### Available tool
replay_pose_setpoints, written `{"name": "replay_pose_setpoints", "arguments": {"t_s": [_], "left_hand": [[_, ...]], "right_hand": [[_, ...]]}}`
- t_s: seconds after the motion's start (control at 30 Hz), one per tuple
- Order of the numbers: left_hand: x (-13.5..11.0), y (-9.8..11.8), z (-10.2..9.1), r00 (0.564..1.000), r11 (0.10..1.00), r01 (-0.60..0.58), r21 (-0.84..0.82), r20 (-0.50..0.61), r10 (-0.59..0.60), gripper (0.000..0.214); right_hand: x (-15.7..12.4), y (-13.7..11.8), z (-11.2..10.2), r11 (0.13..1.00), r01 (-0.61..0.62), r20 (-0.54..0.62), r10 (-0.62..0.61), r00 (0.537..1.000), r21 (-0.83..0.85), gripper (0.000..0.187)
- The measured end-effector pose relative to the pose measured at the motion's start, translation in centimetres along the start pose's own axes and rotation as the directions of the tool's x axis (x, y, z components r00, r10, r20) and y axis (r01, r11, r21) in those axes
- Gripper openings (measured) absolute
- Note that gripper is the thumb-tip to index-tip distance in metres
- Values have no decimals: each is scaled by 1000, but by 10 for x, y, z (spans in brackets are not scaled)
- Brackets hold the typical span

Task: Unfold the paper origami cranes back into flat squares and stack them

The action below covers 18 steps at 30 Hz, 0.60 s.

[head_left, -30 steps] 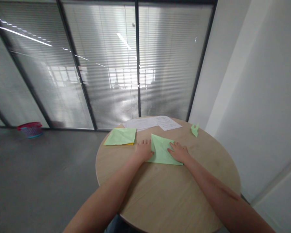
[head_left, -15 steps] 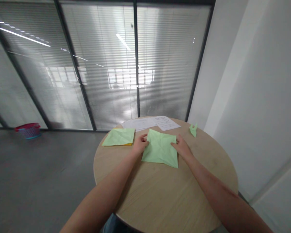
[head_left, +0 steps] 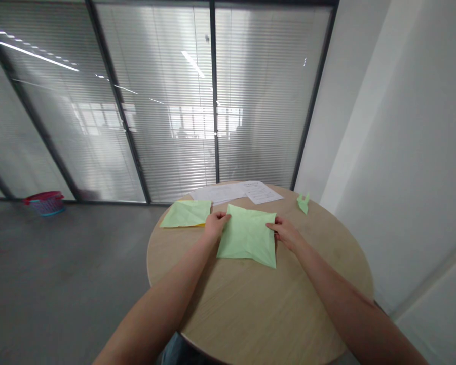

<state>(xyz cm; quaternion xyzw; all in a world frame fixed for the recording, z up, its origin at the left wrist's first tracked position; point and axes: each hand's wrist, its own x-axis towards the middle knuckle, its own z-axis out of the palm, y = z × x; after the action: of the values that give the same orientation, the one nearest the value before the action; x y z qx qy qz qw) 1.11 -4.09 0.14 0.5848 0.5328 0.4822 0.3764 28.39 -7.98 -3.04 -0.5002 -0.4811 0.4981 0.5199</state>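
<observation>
A creased light green paper square [head_left: 248, 235] lies unfolded on the round wooden table [head_left: 258, 304]. My left hand [head_left: 215, 223] pinches its upper left corner, and my right hand [head_left: 286, 232] pinches the right edge near the upper right corner. Both hands rest low on the tabletop, fingers closed on the paper's edges.
A stack of green sheets over a yellow one [head_left: 186, 213] lies to the left. White printed pages [head_left: 237, 192] sit at the table's far edge, and a small folded green paper figure [head_left: 303, 203] at the far right. A red basket [head_left: 44, 203] stands on the floor by the glass wall.
The green paper went from a folded triangle under my flat hands to an opened square, and my hands moved out to its upper corners.
</observation>
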Motion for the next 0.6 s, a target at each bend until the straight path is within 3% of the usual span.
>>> {"name": "replay_pose_setpoints", "arguments": {"t_s": [0.13,0.27,0.43,0.6], "left_hand": [[0,-1,0,1000,999,-5,-53,-26,3,24],[-2,3,-1,1000,993,6,-120,22,-3,21],[-9,7,1,996,988,-10,-151,85,23,20],[-12,7,2,994,985,-21,-174,103,39,26]], "right_hand": [[0,-1,-3,1000,-21,3,21,1000,-3,36],[-3,-3,-4,1000,-12,25,12,1000,-16,40],[-10,-7,-1,999,45,128,-47,991,16,39],[-16,-12,2,998,32,251,-20,968,-45,40]]}}
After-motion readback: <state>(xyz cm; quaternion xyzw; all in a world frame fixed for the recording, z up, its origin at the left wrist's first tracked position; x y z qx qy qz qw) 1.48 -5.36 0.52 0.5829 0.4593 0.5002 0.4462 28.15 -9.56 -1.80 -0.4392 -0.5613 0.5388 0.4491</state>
